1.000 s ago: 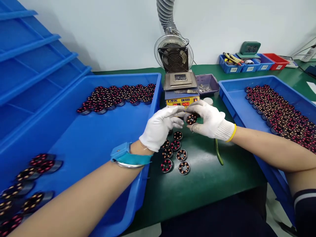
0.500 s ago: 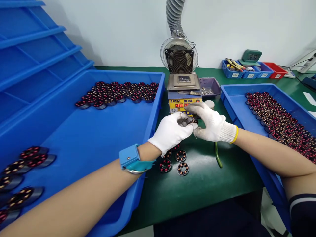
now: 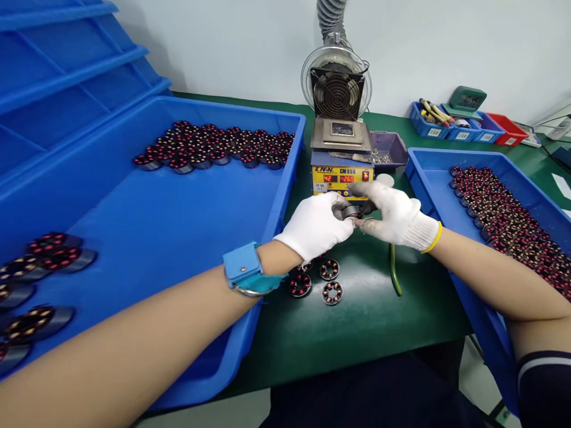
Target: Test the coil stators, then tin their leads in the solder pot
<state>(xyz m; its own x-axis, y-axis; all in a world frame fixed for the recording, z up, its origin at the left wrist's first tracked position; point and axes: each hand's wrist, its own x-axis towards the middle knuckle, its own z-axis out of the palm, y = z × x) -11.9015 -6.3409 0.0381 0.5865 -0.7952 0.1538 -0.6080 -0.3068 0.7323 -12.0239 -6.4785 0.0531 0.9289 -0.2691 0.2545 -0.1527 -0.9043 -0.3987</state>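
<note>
Indoors, green bench (image 3: pixel 370 333), white wall (image 3: pixel 223 47), left hand (image 3: pixel 316 226), right hand (image 3: pixel 397 217) sharing stator (image 3: pixel 351 211)

White gloves: L hand (image 3: pixel 316 229), R hand (image 3: pixel 395 217) w/ yellow cuff (image 3: pixel 433 238); blue wrist strap (image 3: pixel 243 268); navy striped sleeve (image 3: pixel 545 386).

Solder pot (image 3: pixel 341 172) btwn L tray (image 3: pixel 156 226) & R tray (image 3: pixel 428 172), fan (image 3: pixel 336 95) behind, cores (image 3: pixel 329 269) (prob. stators) in front.
</note>
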